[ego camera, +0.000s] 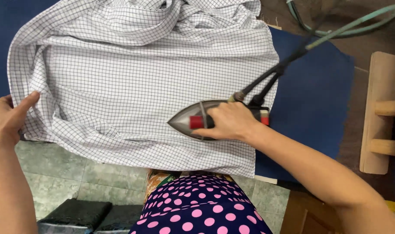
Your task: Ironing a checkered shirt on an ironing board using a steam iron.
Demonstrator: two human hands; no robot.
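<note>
Blue padded board [310, 86] under everything, green tiled floor [76, 169] below its near edge, a wooden rack [379, 112] off to the right. White checked shirt [132, 78] is spread flat over the board, bunched and wrinkled along the far edge, hem hanging slightly past the near edge. My right hand [230, 123] is wrapped tight around the handle of the iron [193, 121], fingers fully closed on it. Iron sits soleplate-down on the shirt, near the right-hand hem. Its long axis runs left-right, pointed nose facing left toward the open stretch of fabric, heel toward my wrist. Black cord [271, 78] leaves the heel and climbs up-right to a green hose [353, 24]. My left hand [9, 119] is at the shirt's left edge, fingers loosely curled with the thumb on the fabric, pinning the edge rather than clamping it; well apart from the iron. Key geometry: un-pressed cloth lies left of the iron's nose, between my two hands, in line with the iron's axis. Right hand is on the iron; left hand is nearer the crease by the left side of the shirt. Two dark bundles [76, 216] sit on the floor, lower left.
</note>
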